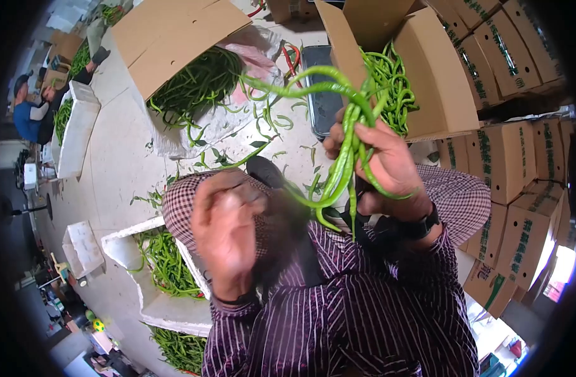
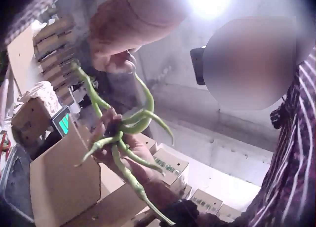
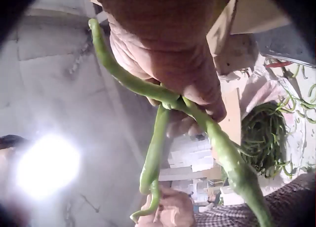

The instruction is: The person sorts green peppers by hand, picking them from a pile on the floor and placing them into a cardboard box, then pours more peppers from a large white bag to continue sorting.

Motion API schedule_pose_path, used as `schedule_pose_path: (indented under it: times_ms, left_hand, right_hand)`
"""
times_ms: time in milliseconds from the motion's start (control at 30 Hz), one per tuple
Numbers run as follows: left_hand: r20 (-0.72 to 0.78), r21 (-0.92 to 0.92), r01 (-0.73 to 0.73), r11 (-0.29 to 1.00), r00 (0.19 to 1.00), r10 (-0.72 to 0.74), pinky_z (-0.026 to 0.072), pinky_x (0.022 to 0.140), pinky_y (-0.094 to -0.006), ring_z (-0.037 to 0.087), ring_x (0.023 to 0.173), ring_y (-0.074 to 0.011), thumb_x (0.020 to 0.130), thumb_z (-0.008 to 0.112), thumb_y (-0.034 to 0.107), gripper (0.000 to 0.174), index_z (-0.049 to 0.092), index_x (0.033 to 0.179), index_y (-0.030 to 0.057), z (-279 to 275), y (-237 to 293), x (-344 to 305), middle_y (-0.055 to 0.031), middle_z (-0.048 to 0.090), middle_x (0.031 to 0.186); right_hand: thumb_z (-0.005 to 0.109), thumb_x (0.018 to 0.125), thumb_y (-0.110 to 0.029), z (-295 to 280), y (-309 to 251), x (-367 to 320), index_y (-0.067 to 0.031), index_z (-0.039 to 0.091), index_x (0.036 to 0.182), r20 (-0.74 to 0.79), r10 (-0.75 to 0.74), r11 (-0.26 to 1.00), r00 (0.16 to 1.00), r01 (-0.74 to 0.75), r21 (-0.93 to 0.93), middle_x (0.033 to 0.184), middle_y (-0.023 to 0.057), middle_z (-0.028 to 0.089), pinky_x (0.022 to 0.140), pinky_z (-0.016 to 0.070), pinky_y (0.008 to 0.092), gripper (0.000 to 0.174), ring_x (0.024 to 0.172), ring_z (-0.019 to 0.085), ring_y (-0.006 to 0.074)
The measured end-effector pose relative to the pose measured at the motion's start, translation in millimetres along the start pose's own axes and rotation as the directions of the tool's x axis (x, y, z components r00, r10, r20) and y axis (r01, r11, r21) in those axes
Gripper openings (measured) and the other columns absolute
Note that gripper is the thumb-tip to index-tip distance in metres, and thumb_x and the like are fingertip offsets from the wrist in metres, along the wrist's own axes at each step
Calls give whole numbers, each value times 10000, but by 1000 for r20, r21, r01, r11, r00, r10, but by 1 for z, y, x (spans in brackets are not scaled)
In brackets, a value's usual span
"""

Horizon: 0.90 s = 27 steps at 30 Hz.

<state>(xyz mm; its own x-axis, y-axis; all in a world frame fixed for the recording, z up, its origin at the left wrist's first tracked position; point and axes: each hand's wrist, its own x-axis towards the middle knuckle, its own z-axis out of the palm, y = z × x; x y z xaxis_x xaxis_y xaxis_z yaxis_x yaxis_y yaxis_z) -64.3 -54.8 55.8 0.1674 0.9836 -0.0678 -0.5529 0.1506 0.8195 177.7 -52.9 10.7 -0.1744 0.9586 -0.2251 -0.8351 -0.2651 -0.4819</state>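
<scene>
Gripping a bunch of long green peppers [image 1: 346, 151] raised before the chest, the right hand [image 1: 388, 166] had its fingers curled tightly round the stems, just near of the open cardboard box [image 1: 439, 75] at far right. The left hand [image 1: 228, 232] hovered left of the bunch, blurred; whether its fingers held a pepper tip could not be told.

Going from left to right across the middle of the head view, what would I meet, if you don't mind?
foam box → left hand → right hand gripping peppers → cartons
</scene>
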Motion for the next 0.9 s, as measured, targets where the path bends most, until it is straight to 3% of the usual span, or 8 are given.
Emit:
schedule_pose_path:
  times_ms: [200, 300, 467, 600, 633, 733, 800, 900]
  left_hand:
    - [-191, 191, -196, 962, 954, 233, 467, 705, -288, 515, 777, -136, 893, 518, 73, 273, 486, 1141, -37, -29, 58, 2, -71, 531, 855]
    - [-96, 169, -178, 969, 976, 196, 454, 703, -268, 496, 769, -119, 914, 516, 83, 252, 499, 1138, -30, -56, 73, 16, -65, 530, 862]
    - [-306, 340, 98, 935, 952, 12, 419, 681, -212, 476, 726, -92, 913, 547, 101, 262, 543, 1123, -56, -134, 30, 53, -45, 553, 860]
    - [-386, 561, 348, 751, 913, -135, 441, 724, -223, 534, 769, -108, 903, 568, 125, 263, 587, 1107, -40, -207, -50, 76, -65, 616, 896]
    - [-365, 560, 355, 749, 917, -162, 442, 726, -224, 536, 772, -108, 903, 569, 126, 263, 587, 1107, -39, -181, -61, 91, -65, 618, 898]
    - [-302, 559, 384, 735, 920, -251, 444, 731, -227, 542, 781, -111, 902, 571, 129, 263, 590, 1106, -36, -191, -118, 95, -67, 623, 904]
    - [-268, 562, 404, 722, 914, -303, 446, 735, -229, 545, 786, -112, 901, 572, 131, 263, 592, 1105, -35, -214, -159, 86, -69, 626, 908]
    - [-207, 575, 421, 702, 904, -374, 448, 740, -232, 551, 795, -114, 900, 574, 134, 263, 594, 1104, -32, -215, -206, 89, -71, 631, 913]
  right_hand:
    - [475, 955, -116, 3, -66, 1, 42, 470, 1230, 33, -240, 969, 970, 241, -61, 1029, 183, 625, 909, 512, 437, 317, 949, 642, 312]
    - [463, 965, -113, -9, -110, 2, 50, 482, 1213, 81, -276, 959, 958, 280, -38, 1079, 183, 600, 960, 477, 420, 297, 1040, 597, 291]
    - [458, 983, -153, -43, -163, 15, 35, 527, 1160, -40, -354, 928, 934, 346, -138, 1091, 160, 573, 882, 501, 421, 268, 1038, 564, 262]
    - [459, 980, -152, -126, -180, 17, -8, 542, 1113, -489, -154, 762, 858, -212, -612, 1004, 141, 614, 763, 540, 363, 213, 905, 623, 237]
    - [458, 981, -157, -132, -183, 13, -20, 544, 1102, -665, -175, 589, 726, -464, -662, 967, 129, 630, 715, 549, 337, 202, 849, 644, 225]
    - [418, 987, -164, -133, -199, -4, -29, 550, 1018, -763, -7, 530, 647, -644, -552, 949, 113, 644, 630, 541, 289, 192, 872, 655, 197]
    - [424, 993, -179, -118, -205, -5, -10, 542, 1099, -760, -6, 525, 650, -645, -555, 1022, 122, 632, 665, 547, 283, 231, 898, 653, 176]
    - [452, 995, -197, -87, -209, 3, 14, 474, 1278, -522, -116, 744, 845, -274, -610, 1070, 127, 622, 745, 539, 274, 354, 922, 647, 180]
